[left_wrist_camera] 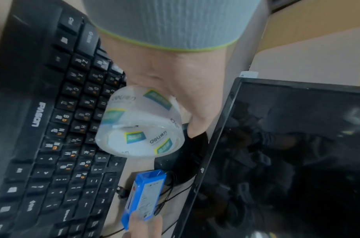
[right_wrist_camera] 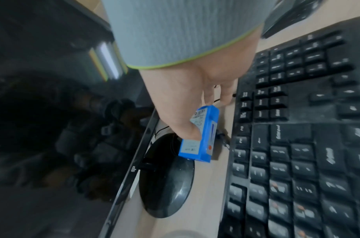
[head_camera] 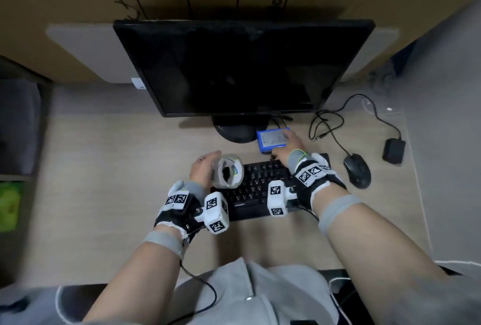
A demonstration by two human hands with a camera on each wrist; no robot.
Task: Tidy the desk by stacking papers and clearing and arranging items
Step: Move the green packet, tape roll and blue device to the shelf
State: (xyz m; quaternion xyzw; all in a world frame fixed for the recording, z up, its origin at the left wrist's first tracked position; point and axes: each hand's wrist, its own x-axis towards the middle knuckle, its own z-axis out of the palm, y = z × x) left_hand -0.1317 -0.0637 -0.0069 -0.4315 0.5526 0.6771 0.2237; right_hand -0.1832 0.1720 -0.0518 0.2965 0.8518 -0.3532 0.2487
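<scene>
— Why is the left hand (head_camera: 204,171) up off the pale wooden desk (head_camera: 109,168)?

— It grips a roll of clear packing tape on a white printed core (head_camera: 229,173), fingers curled round the outside, and holds it in the air above the left end of the black keyboard (head_camera: 256,189). My guess is it is carrying the roll somewhere tidier rather than setting it on the keys.

— And the right hand (head_camera: 292,146)?

— It pinches a small blue rectangular box with a white label (head_camera: 272,139), thumb on the labelled face and fingers on the other side. The box sits just behind the keyboard's far edge, beside the round black monitor stand (head_camera: 238,130). Whether it touches the desk I cannot tell.

— Why grip it that way?

— Probably because a slim box gives little else to hold; its broad faces suit a thumb-and-finger pinch.

— The rest?

— A black mouse (head_camera: 357,171), loose black cables (head_camera: 326,123) and a small black adapter (head_camera: 394,150) lie towards the desk's right edge, likely still to arrange.
</scene>
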